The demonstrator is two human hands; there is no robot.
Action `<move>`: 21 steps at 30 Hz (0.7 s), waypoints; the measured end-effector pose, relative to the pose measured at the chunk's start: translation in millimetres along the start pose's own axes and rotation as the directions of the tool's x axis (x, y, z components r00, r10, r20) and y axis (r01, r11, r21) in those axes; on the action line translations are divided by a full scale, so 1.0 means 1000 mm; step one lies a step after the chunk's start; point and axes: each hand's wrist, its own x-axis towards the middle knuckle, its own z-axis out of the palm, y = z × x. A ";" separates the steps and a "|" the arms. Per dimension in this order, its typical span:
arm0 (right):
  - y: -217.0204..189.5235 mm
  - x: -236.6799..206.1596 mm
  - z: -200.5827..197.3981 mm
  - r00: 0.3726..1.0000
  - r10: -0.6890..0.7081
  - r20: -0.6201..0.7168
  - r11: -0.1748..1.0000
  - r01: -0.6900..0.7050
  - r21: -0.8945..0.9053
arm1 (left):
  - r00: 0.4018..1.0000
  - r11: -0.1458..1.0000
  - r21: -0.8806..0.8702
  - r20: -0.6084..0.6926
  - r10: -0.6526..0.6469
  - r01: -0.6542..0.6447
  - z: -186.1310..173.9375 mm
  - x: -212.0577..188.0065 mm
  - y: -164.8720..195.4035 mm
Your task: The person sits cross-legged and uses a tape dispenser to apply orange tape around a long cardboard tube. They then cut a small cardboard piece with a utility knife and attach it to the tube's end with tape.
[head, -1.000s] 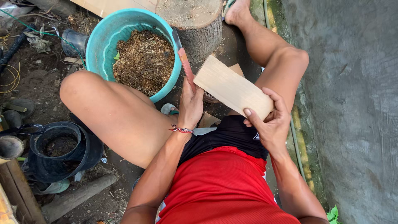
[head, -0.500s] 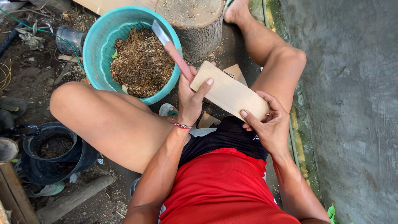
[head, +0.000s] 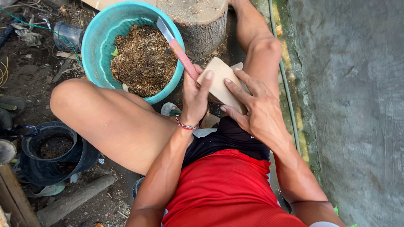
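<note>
Since half a second ago the flat pale wooden block (head: 219, 84) has tipped up steeper and the pink-handled knife (head: 176, 46) has swung out over the round teal plastic basin (head: 94, 50) of brown shredded husk. From the head view, the left hand (head: 194, 98) is wrapped shut around the knife's handle, thumb resting on the block's edge; the right hand (head: 256, 109) cups the block from the side, fingers spread against its face. Between the knees stands a grey tree-stump chopping block (head: 202, 25). No cut shows in the wood yet, so carving looks barely begun.
</note>
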 end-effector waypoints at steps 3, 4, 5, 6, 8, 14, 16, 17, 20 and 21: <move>0.003 0.002 -0.004 0.999 0.026 0.023 0.996 -0.028 0.085 | 0.999 0.996 -0.085 -0.029 -0.043 0.041 -0.011 0.000 -0.012; 0.004 0.001 -0.005 0.998 0.048 0.027 0.991 -0.051 0.126 | 0.997 0.995 -0.075 -0.034 -0.066 0.063 -0.013 -0.001 -0.015; 0.005 0.000 -0.007 0.997 0.072 0.030 0.983 -0.076 0.167 | 0.998 0.995 -0.076 -0.022 -0.060 0.058 -0.014 -0.003 -0.017; 0.006 0.000 -0.007 0.995 0.093 0.030 0.974 -0.098 0.205 | 0.999 0.996 -0.078 -0.008 -0.048 0.048 -0.015 -0.004 -0.018; 0.009 -0.001 -0.007 0.999 0.047 0.026 0.969 -0.052 0.241 | 0.999 0.999 -0.040 0.033 -0.021 0.022 -0.014 -0.006 -0.018; 0.013 -0.008 -0.002 1.000 -0.013 -0.017 0.994 0.015 0.111 | 0.997 0.996 0.090 0.073 0.021 -0.027 -0.009 -0.005 -0.003; 0.013 -0.013 -0.001 1.000 -0.027 -0.008 0.999 0.027 0.021 | 0.994 0.998 -0.060 0.106 -0.006 0.012 -0.009 -0.004 0.003; 0.012 -0.015 0.000 1.000 -0.030 -0.001 1.000 0.030 -0.004 | 0.994 0.998 -0.057 0.109 -0.004 0.010 -0.009 -0.004 0.005; 0.012 -0.020 0.006 0.999 -0.047 -0.027 0.998 0.047 -0.031 | 0.993 0.998 -0.056 0.122 -0.009 0.016 -0.007 -0.007 0.008; 0.011 -0.021 0.007 0.998 -0.054 -0.042 0.998 0.053 -0.031 | 0.992 0.998 -0.060 0.124 -0.018 0.026 -0.006 -0.008 0.008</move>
